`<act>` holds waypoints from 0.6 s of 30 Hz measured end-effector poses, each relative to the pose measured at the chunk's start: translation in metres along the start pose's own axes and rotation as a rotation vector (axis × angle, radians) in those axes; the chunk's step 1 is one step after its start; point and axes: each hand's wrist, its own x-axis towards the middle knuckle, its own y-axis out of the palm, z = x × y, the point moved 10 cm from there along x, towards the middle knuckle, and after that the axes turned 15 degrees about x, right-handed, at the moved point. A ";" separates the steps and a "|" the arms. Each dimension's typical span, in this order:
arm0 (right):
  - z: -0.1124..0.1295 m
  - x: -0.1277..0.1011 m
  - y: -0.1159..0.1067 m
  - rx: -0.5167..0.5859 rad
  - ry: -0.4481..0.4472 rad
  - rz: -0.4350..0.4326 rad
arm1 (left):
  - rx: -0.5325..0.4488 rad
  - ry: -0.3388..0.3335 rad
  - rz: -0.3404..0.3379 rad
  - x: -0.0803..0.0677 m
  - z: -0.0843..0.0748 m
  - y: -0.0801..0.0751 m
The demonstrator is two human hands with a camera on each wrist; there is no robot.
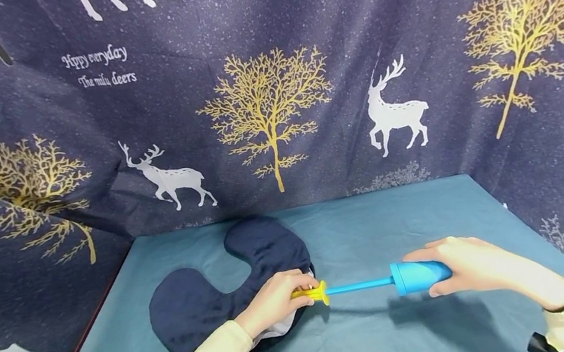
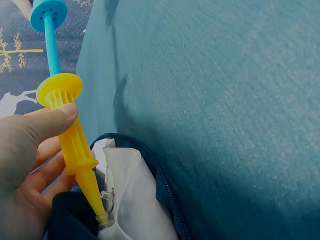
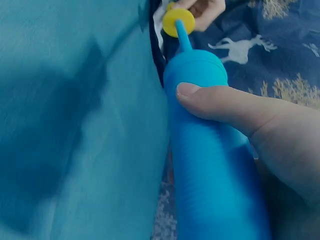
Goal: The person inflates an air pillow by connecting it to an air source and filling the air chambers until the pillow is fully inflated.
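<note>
A hand air pump joins both hands. My left hand (image 1: 281, 299) grips its ribbed yellow nozzle end (image 2: 75, 135), thumb on top. In the left wrist view the yellow tip meets a clear valve (image 2: 105, 220) on a white inner bladder (image 2: 135, 185). That bladder shows through the unzipped opening of a navy U-shaped neck pillow (image 1: 187, 312). My right hand (image 1: 470, 265) is wrapped round the blue barrel (image 3: 210, 165), its thumb lying along it. A thin blue rod (image 1: 360, 285) is exposed between the yellow and blue parts.
Teal cloth covers the table (image 1: 381, 221). Behind and at the sides hangs a dark blue curtain (image 1: 289, 23) printed with white deer and golden trees. The zipper edge (image 2: 172, 200) of the pillow curves round the bladder.
</note>
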 end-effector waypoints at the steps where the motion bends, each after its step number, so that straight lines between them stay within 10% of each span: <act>1: -0.003 -0.001 -0.001 -0.001 0.001 -0.002 | -0.006 -0.004 0.001 0.000 0.001 0.000; 18: 0.008 0.007 0.001 -0.074 -0.076 -0.077 | -0.029 -0.027 0.005 0.001 0.004 0.004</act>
